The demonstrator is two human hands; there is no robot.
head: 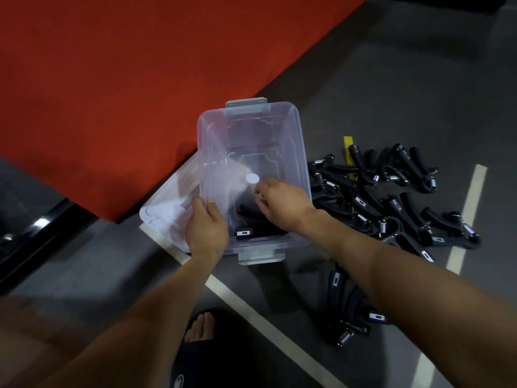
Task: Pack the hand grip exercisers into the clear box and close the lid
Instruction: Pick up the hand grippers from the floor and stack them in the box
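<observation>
Exercisers point(397, 200) lie heaped on the floor point(391, 79) beside the clear box point(293, 130); my left hand point(205, 228) grips its rim, my right hand point(282, 203) reaches inside, grip unclear.

There was only one view. The camera sat on the person's head and looked forward and down at the dark grey floor point(391, 88). It was close, right above the clear plastic box point(303, 163). Both bare arms reached in from the bottom edge.
</observation>
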